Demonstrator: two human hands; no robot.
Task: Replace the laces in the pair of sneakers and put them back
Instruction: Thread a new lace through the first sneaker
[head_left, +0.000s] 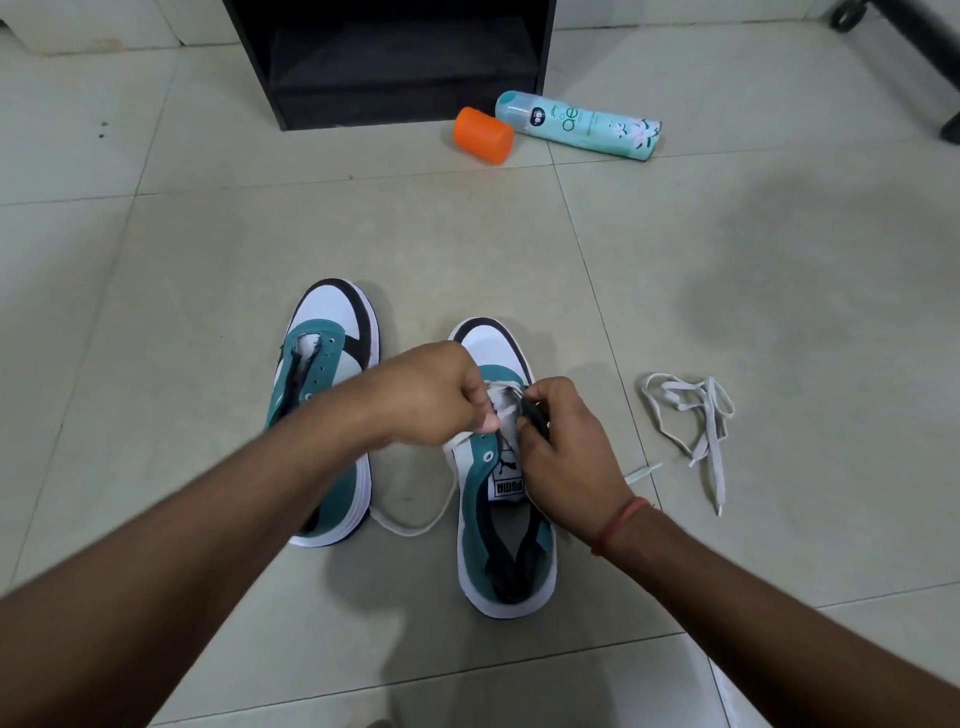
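Lacing was underway: our left hand (436, 395) and right hand (563, 441) each pinched the flat white lace (415, 525) at the right-side teal-and-white sneaker's (498, 519) lower eyelets, likely threading upward next.

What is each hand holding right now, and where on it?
Left hand pinches the white lace at the right sneaker's upper eyelets. Right hand grips its eyelet flap.

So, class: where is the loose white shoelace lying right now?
In the head view, the loose white shoelace lies tangled on the floor tiles, right of the right sneaker and the right hand.
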